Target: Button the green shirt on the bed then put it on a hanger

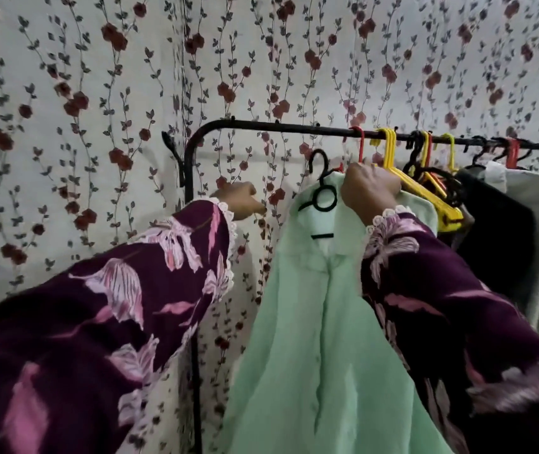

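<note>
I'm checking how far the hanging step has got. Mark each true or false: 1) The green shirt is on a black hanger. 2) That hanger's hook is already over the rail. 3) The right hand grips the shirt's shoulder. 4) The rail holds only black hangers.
1) True: the green shirt is on the black hanger.
2) False: its hook hangs below the rail.
3) True: the right hand grips there.
4) False: yellow hangers and red ones hang there too.
</note>
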